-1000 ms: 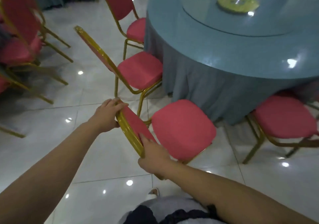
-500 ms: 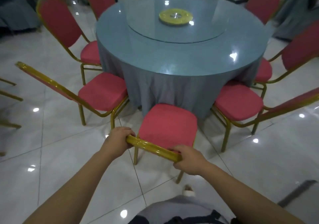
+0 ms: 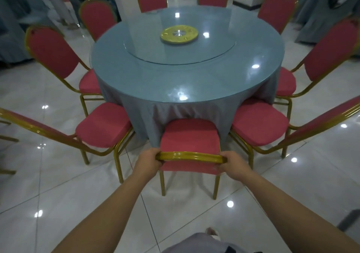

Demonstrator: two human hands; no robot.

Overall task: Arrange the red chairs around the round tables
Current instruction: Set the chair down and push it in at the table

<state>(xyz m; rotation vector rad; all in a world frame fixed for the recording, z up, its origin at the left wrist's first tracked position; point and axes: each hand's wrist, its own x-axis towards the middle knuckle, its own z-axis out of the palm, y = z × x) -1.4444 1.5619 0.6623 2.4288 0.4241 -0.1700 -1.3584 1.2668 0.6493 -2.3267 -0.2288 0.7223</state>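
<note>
Insp. note: I hold the red chair [image 3: 190,136] by its top rail [image 3: 190,155]. L hand [image 3: 148,161] is curled round one end and R hand [image 3: 234,166] round the other, a wide grip, prob. to keep it square. Arms reach fwd, elbows slightly bent. Seat lies just ahead of both hands, front edge meeting the desk [image 3: 175,89] cloth. Neighbour chairs [image 3: 103,126] sit outboard of each hand.
</note>
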